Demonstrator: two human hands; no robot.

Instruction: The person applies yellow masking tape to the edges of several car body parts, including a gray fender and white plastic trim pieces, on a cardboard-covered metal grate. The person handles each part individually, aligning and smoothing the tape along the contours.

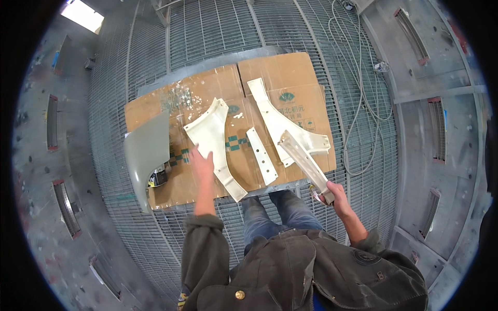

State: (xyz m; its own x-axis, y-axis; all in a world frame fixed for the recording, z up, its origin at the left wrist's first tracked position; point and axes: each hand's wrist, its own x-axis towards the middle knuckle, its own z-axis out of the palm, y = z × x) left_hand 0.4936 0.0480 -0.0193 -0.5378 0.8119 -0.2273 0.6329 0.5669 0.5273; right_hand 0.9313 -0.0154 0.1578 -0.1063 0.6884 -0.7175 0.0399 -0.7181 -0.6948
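Note:
My right hand [339, 199] is closed around the lower end of a long cream channel-shaped strip [306, 161], held slantwise over the right part of the cardboard. A small shiny thing [314, 192] shows beside those fingers; its kind is unclear. The strip's far end overlaps a cream Y-shaped panel [280, 123]. My left hand [201, 161] has its fingers apart at the left edge of another cream panel [212, 127], seemingly touching it. Between the two panels lies a narrow cream strip with several holes [261, 156]. A grey-green curved fender-like panel [148, 150] rests at the far left.
Flattened cardboard [277, 67] covers the low work surface, with white flakes [179, 98] at its upper left. A dark can-like object [158, 177] sits by the fender-like panel. Metal grating [207, 31] forms the floor. A looped hose [363, 103] lies at the right, near the wall.

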